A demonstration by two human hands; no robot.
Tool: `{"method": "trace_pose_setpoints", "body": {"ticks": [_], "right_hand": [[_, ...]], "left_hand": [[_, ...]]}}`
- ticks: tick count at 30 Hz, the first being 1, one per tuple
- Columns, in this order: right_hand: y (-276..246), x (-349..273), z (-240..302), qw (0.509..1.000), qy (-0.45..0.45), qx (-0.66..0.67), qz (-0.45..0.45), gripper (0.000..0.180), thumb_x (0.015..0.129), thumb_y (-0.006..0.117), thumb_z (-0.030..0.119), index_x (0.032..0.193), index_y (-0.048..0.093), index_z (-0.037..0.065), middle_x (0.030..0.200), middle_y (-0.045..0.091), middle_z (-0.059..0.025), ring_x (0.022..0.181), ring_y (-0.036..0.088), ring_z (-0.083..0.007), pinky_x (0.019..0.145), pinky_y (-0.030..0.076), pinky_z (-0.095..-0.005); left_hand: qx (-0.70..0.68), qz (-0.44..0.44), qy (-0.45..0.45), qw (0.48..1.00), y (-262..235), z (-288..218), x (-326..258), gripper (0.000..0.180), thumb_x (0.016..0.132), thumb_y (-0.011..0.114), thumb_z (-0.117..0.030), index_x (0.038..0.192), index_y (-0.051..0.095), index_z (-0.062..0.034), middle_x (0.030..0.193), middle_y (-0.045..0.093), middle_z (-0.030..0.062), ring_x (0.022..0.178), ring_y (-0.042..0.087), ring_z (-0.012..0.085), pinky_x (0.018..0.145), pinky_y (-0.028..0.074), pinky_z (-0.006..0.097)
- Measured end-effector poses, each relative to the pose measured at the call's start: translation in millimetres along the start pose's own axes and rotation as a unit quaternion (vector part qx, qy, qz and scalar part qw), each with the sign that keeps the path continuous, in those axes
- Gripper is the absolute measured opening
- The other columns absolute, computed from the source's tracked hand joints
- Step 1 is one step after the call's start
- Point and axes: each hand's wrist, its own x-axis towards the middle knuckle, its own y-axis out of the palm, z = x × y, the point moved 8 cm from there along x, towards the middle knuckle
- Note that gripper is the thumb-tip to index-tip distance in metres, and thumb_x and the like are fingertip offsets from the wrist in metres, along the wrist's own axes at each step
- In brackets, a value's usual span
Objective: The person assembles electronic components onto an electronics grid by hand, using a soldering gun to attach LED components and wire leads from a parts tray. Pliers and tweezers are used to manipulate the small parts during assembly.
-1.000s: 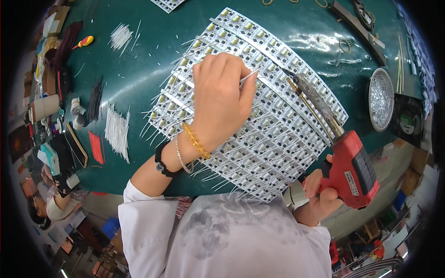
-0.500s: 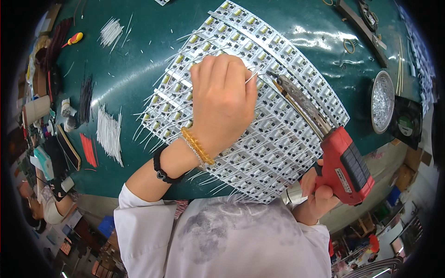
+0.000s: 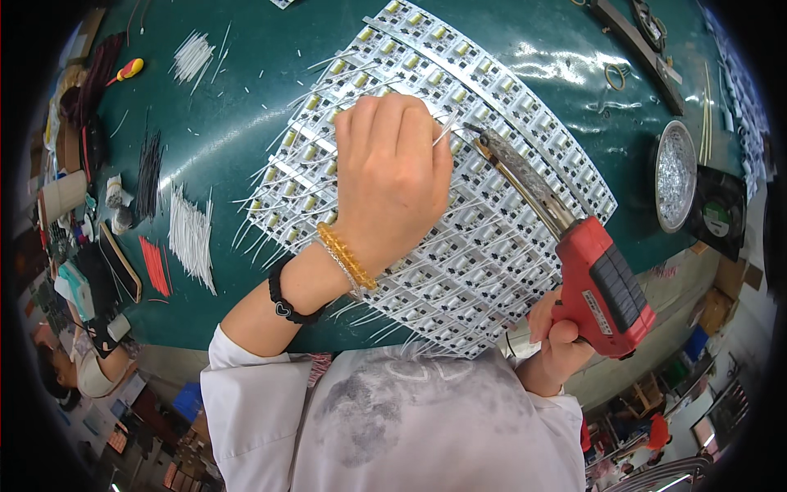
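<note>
A large panel of small circuit boards [image 3: 484,98] lies tilted on the table, with many thin white wires standing out from rows of its boards. Over the panel's upper middle, my left hand [image 3: 392,180] is closed, thumb and fingers pinched on a white wire [image 3: 445,129] whose end sticks out past the fingertips. My right hand [image 3: 561,340] grips a red soldering gun [image 3: 597,279] from below. Its metal tip reaches up and left, close to my left fingertips and over the panel. Whether the tip touches a board I cannot tell.
White wires [image 3: 191,238], black wires [image 3: 150,176] and red wires [image 3: 153,266] lie in bundles on the green table [image 3: 246,123]. A yellow-and-red screwdriver [image 3: 127,70] lies far left. At right stand a metal bowl [image 3: 675,176] and a black fan [image 3: 717,215]. A person [image 3: 90,369] sits at left.
The soldering gun has shifted slightly left and up with my right hand. My left hand keeps its pinch and has hardly moved.
</note>
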Motion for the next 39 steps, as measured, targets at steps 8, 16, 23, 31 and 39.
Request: {"method": "trace_pose_setpoints", "body": {"ticks": [8, 16, 23, 31, 39], "right_hand": [[9.5, 7.1, 14.6, 0.997, 0.005, 0.080, -0.010, 0.077, 0.080, 0.055, 0.053, 0.113, 0.040, -0.015, 0.046, 0.042, -0.0004, 0.035, 0.037, -0.0072, 0.035, 0.027, -0.0201], [5.6, 4.1, 14.5, 0.995, 0.007, 0.091, -0.050, 0.075, 0.082, 0.055, 0.051, 0.114, 0.039, -0.015, 0.047, 0.043, -0.0006, 0.036, 0.039, -0.0074, 0.037, 0.030, -0.0204], [-0.5, 2.7, 17.0, 0.985, 0.037, 0.158, -0.060, 0.078, 0.081, 0.055, 0.052, 0.118, 0.037, -0.015, 0.048, 0.043, -0.0008, 0.036, 0.039, -0.0080, 0.037, 0.032, -0.0209], [-3.9, -1.4, 14.2, 0.980, 0.027, 0.193, -0.033, 0.071, 0.083, 0.056, 0.045, 0.119, 0.037, -0.013, 0.048, 0.045, -0.0022, 0.037, 0.039, -0.0088, 0.039, 0.033, -0.0218], [12.9, 18.5, 37.2, 0.990, 0.068, 0.101, -0.067, 0.049, 0.076, 0.054, -0.009, 0.122, 0.036, -0.009, 0.069, 0.059, -0.0138, 0.048, 0.047, -0.0091, 0.045, 0.037, -0.0185]], "left_hand": [[-0.004, -0.009, 0.006, 1.000, -0.3, -0.7, 0.6, 0.016, 0.068, 0.062, -0.003, 0.077, 0.048, -0.0035, 0.082, 0.049, 0.0098, 0.078, 0.046, 0.0264, 0.070, 0.032, 0.039], [0.006, 0.000, -0.019, 1.000, -7.2, -3.9, 5.7, 0.012, 0.071, 0.064, 0.001, 0.073, 0.052, -0.0021, 0.080, 0.057, 0.0092, 0.076, 0.051, 0.0251, 0.068, 0.038, 0.034], [-0.040, -0.052, -0.027, 0.997, -52.2, 2.4, 16.7, 0.006, 0.071, 0.066, -0.003, 0.076, 0.064, -0.0039, 0.070, 0.061, 0.0080, 0.060, 0.057, 0.0220, 0.052, 0.045, 0.029], [-0.261, 0.183, -0.249, 0.914, -20.6, -1.8, 4.6, 0.014, 0.084, 0.056, -0.006, 0.089, 0.066, 0.0023, 0.061, 0.061, 0.0030, 0.047, 0.048, 0.0048, 0.043, 0.036, 0.019], [-0.470, 0.353, -0.376, 0.717, 11.8, -54.8, -24.1, 0.020, 0.088, 0.057, -0.012, 0.089, 0.065, 0.0060, 0.062, 0.061, 0.0039, 0.040, 0.044, 0.0034, 0.038, 0.034, 0.018]]}}
